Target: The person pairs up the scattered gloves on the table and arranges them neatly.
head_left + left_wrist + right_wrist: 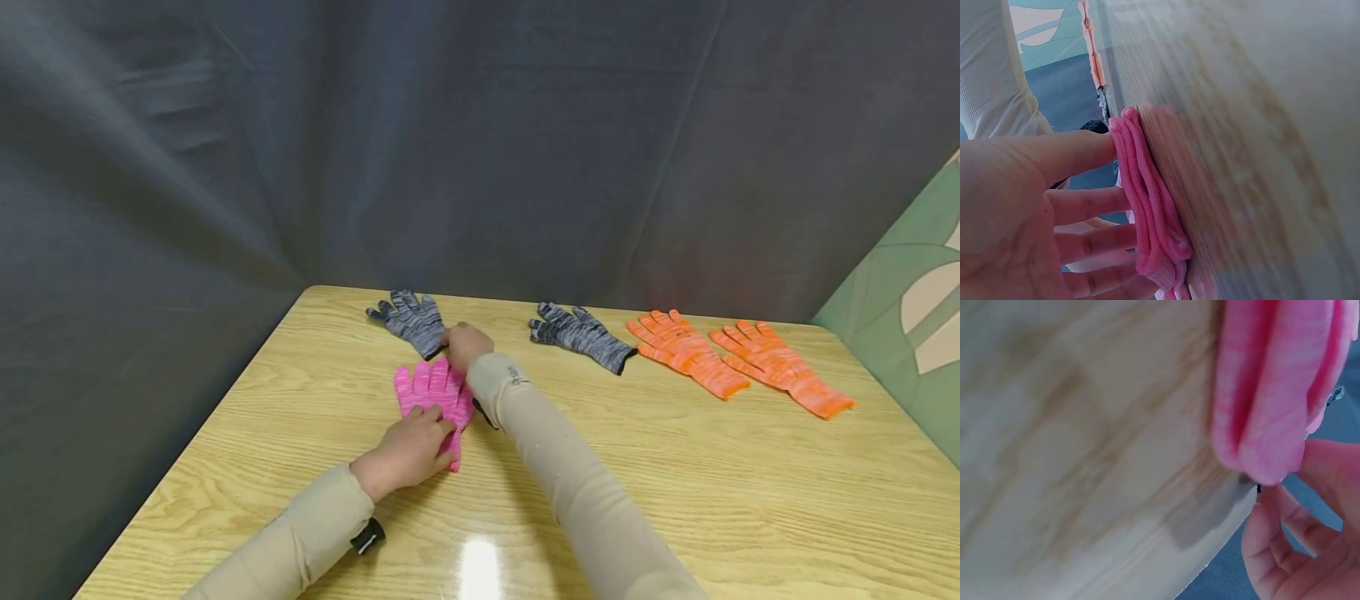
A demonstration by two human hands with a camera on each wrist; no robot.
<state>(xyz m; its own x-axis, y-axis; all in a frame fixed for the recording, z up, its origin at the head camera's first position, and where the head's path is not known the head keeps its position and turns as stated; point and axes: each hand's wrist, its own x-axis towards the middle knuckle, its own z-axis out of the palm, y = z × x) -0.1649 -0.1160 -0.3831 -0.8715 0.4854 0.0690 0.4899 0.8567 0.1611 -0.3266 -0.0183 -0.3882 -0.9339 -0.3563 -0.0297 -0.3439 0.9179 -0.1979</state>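
Note:
A pink knit glove (422, 382) lies near the left side of the table, fingers pointing away. My left hand (408, 448) rests on its lower part with loose fingers. The left wrist view shows the thumb and fingertips against the layered pink cuff (1147, 194). Just beyond, a grey-and-black knit glove (415, 323) lies with its dark cuff toward me. My right hand (469, 343) pinches that cuff at its right corner. In the right wrist view, thumb and finger meet behind the pink glove's fingers (1272, 406), which partly hide the pinch.
A second grey-and-black glove (577, 332) lies at the back middle. Two orange gloves (686, 350) lie slanted at the back right of the wooden table (675, 500). A dark curtain (480, 150) hangs behind the table, and a green patterned surface (892, 292) stands at the right.

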